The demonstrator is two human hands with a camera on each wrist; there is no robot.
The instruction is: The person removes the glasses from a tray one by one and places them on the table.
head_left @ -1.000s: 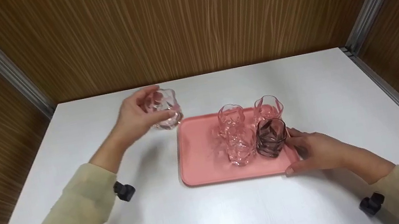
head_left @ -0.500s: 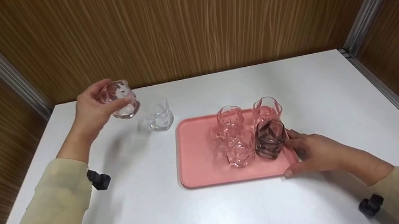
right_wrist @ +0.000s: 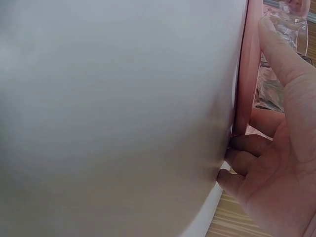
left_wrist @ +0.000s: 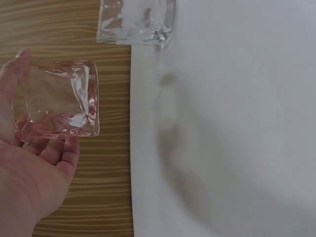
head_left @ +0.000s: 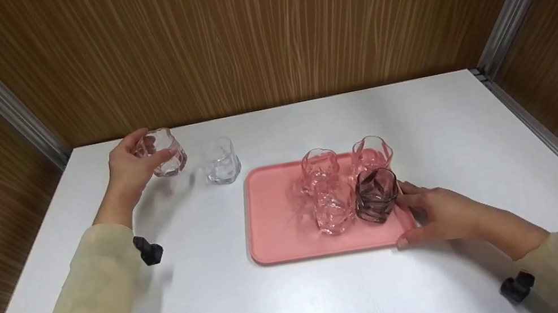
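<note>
Wood-grain panels wall in a white table (head_left: pixel 304 301). From the head view, the left hand (head_left: pixel 129 168) holds a clear glass (head_left: pixel 162 153) near the table's far left corner, fingers curled round its side, just beside a second clear glass (head_left: pixel 220 161) standing on the table. A pink tray (head_left: pixel 273 220) sits mid-table carrying three pinkish glasses (head_left: pixel 320 167) and a dark glass (head_left: pixel 376 195) bunched at its right end. The right hand (head_left: pixel 438 214) rests at the tray's near right corner, seemingly steadying it.

At the left wrist, the fingers (left_wrist: pixel 54 153) cradle the glass (left_wrist: pixel 59 106), apparently above the tabletop.

At the right wrist, the curled fingers (right_wrist: pixel 247 145) press the tray's rim (right_wrist: pixel 244 89) while the thumb (right_wrist: pixel 281 54) lies over it, a pinching hold.
</note>
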